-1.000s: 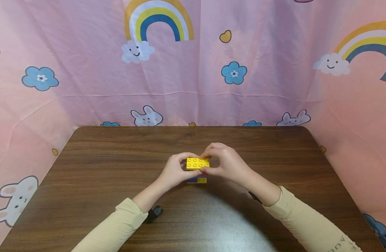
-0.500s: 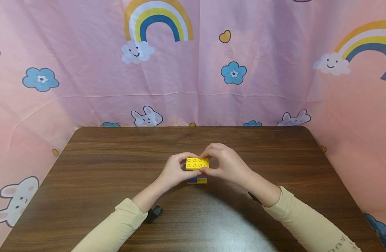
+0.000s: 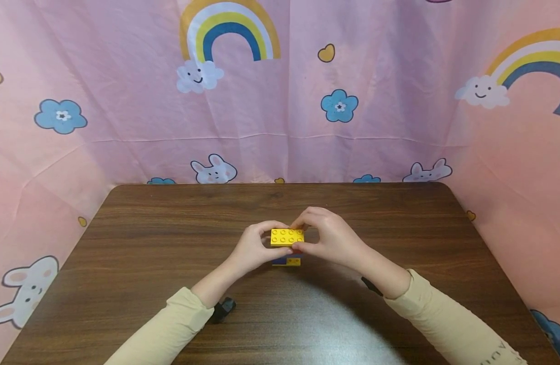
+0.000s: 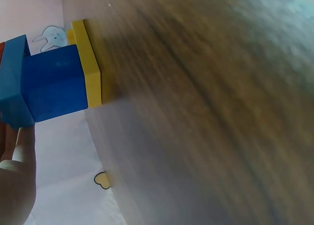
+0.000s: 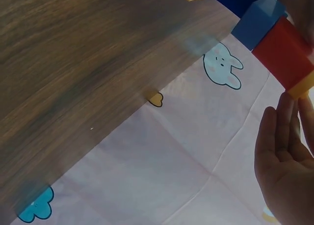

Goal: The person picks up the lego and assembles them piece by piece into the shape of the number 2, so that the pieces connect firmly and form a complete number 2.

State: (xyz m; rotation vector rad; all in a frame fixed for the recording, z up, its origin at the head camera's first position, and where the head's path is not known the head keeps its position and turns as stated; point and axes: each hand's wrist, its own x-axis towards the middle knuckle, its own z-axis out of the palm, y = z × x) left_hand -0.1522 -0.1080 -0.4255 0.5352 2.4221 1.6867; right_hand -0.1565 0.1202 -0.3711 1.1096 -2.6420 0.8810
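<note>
A tower of toy building blocks stands on the table between both hands. On top is a yellow studded block (image 3: 286, 236), and beneath it come a red block (image 5: 283, 53), a lighter blue block (image 4: 12, 85) and a dark blue block (image 4: 54, 83). A thin yellow block (image 4: 89, 63) forms the base. My left hand (image 3: 249, 249) holds the tower from the left, thumb on the near side, fingers on the far side. From the right, my right hand (image 3: 330, 237) pinches the top yellow block at its right end. Hands hide part of the tower's middle in the head view.
The blocks stand on a dark wood-grain table (image 3: 170, 243). A pink patterned cloth (image 3: 380, 126) hangs behind and at both sides. Black wrist-camera pieces (image 3: 223, 309) stick out at the sleeves.
</note>
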